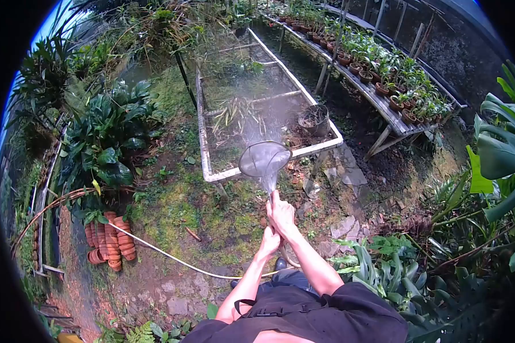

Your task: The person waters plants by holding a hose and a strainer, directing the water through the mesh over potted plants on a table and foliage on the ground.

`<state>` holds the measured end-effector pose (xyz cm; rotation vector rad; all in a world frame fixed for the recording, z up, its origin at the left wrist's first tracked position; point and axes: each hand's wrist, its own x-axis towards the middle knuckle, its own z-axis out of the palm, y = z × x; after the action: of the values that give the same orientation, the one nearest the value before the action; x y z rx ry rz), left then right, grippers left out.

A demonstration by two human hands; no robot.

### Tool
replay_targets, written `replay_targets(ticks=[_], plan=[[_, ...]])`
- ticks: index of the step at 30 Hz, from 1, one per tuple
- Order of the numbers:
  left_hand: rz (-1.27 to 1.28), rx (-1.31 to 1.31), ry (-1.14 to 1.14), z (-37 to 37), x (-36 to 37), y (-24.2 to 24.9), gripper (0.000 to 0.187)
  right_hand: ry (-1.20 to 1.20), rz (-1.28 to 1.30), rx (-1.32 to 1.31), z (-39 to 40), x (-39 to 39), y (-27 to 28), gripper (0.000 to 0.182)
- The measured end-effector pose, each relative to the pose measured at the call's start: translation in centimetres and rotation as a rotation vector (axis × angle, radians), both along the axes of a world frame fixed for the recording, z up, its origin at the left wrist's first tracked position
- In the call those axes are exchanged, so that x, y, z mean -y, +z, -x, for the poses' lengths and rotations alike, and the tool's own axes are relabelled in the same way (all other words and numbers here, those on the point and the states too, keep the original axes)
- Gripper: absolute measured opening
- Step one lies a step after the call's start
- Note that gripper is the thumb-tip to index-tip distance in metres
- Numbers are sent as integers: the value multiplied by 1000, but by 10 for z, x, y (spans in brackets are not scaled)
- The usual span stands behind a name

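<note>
Nozzle: I had the nozzle (264, 159) up at 12 o'clock from my hands, its round rose facing away from me and fanning water (257, 117) out toward the frame (320, 147).
Right hand: my right hand (281, 212) was wrapped tight round the wand just under the nozzle, fingers closed on it.
Left hand: my left hand (269, 243) sat just below the right, touching it; it looked curled on the hose end, though I couldn't tell how firmly.
Hose: the hose (166, 254) trailed off toward 8 o'clock across the mossy ground, past the stacked pots (110, 240).
Done so far: spray was landing on the mesh bed inside the frame, by the dark pot (315, 119) at 1 o'clock; I judged that stretch was being wetted.
Left to do: I couldn't read which plants were already wet; the bench (383, 108) of potted plants at 2 o'clock had no spray reaching it, nor the leafy clump (106, 143) at 10 o'clock.
</note>
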<state>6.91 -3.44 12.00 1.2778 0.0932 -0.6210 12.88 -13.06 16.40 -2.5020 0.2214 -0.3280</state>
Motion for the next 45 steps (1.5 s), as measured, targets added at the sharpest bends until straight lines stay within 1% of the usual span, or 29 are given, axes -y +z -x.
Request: replay_targets(ticks=[2,3,6,9,10,11,12,13,15,16,18,19,22,23,26,27,29,31,34,35,36,40,41,43,45], plan=[[100,129,60,2,13,-1,22,21,-12,30,0,9,2,37],[133,141,59,-1,15,3,21,54,-32,75,-3,10,5,38],[74,195,52,-7,15,15,18,149,9,116,-8,9,16,37],[55,238,29,-13,9,20,17,167,10,172,-13,4,24,37],[64,226,-14,-19,3,9,24,148,-8,107,-16,1,27,37],[68,279,27,-22,2,3,28,138,-28,70,-18,-2,29,37],[74,334,68,-24,5,2,33,121,-3,101,-21,-6,28,32],[83,336,72,-27,2,0,39,103,23,130,-23,-10,26,27],[101,341,81,-34,-4,-7,54,120,2,92,-33,-14,23,36],[69,359,80,-40,-6,-13,56,119,-7,71,-36,-16,21,41],[49,258,-57,-54,-15,-23,59,92,49,48,-44,-22,18,42],[102,239,-16,-58,-16,-23,53,60,75,38,-50,-24,14,43],[-15,256,-103,-82,-34,-20,45,43,95,107,-69,-37,1,37],[-2,280,-113,-91,-42,-16,44,51,97,137,-76,-42,-4,36],[47,281,-131,-109,-62,-16,44,-23,71,83,-98,-63,1,32],[65,279,-136,-120,-68,-9,45,-48,57,82,-107,-69,3,31],[42,204,-230,-138,-85,5,50,-97,23,75,-119,-81,5,30],[20,157,-298,-157,-97,-5,54,-149,4,75,-130,-92,9,29],[43,373,-278,-180,-106,-25,56,-242,-69,119,-144,-105,21,28],[41,432,-261,-187,-109,-16,51,-277,-72,115,-148,-108,25,29],[0,398,-309,-192,-116,-8,49,-301,-70,102,-152,-111,27,30],[70,406,-284,-207,-122,-25,45,-362,-48,85,-166,-123,28,35],[43,400,-291,-210,-124,-27,44,-379,-46,82,-168,-126,28,36],[-11,388,-311,-216,-128,-32,44,-369,-55,77,-174,-127,22,37],[44,357,-300,-218,-133,-38,43,-348,-63,99,-179,-129,14,38]])
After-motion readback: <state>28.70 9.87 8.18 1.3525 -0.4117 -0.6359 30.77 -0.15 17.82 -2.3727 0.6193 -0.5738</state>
